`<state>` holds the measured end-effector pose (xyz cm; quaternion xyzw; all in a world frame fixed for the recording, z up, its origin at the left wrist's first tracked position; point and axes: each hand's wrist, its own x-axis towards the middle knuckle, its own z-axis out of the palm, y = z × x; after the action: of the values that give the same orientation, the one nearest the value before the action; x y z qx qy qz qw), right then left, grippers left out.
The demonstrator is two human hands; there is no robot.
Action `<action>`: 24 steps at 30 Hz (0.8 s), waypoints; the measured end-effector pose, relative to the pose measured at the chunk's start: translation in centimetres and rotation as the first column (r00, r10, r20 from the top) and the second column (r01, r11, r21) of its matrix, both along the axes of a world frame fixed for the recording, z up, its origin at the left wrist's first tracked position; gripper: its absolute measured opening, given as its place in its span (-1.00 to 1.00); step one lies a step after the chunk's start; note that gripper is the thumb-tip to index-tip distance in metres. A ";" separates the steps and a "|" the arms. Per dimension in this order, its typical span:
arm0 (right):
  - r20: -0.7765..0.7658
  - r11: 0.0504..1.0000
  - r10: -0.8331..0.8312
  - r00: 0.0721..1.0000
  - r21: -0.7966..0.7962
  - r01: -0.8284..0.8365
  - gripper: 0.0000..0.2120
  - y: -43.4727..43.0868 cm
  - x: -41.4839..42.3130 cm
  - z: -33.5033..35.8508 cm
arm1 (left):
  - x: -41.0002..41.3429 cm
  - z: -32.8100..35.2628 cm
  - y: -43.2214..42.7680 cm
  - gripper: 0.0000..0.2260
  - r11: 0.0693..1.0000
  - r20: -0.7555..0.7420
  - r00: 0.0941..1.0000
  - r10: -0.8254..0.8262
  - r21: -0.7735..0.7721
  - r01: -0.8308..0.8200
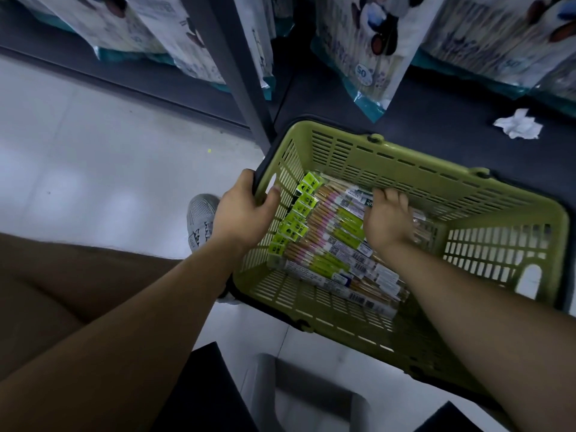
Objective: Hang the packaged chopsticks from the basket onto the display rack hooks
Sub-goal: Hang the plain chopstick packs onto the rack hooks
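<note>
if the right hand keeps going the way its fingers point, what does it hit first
The right hand already rests on the packaged chopsticks; straight ahead, its fingers would probably meet the basket's far slotted wall next, though depth is unclear.

A round badge on a hanging white package (364,48) reads "50"; other print is illegible.

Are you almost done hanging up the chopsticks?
Not nearly. No hung chopsticks are in view, so nothing looks done. Right now the left hand grips the green basket rim while the right hand reaches onto the packaged chopsticks. A whole pile still lies in the basket, waiting to be hung.
</note>
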<state>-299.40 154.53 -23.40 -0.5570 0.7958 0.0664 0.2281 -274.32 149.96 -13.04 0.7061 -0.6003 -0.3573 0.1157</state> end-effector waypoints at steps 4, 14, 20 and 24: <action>-0.086 1.000 0.024 0.996 0.019 -0.023 -0.67 -0.2 -0.1 0.0 | 0.0 0.1 0.0 -0.72 1.000 -0.011 1.000 -0.001 -0.002 0.001; -0.015 1.000 0.023 1.000 0.011 -0.023 -0.67 0.4 0.1 -0.6 | -0.2 0.6 -0.1 -0.71 1.000 -0.014 1.000 0.003 0.000 -0.003; -0.057 0.991 0.130 0.990 0.001 -0.131 -0.64 0.0 -0.8 -0.7 | -0.3 0.9 -0.2 -0.71 1.000 -0.013 1.000 0.007 0.015 -0.007; -0.004 0.992 0.123 0.992 0.019 -0.123 -0.70 0.0 -0.7 -1.0 | -0.2 0.8 -0.2 -0.71 1.000 -0.004 1.000 0.011 0.009 -0.011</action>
<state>-300.05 154.50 -24.35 -0.6025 0.7600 0.0895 0.2266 -274.57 149.76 -12.24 0.7091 -0.5945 -0.3609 0.1158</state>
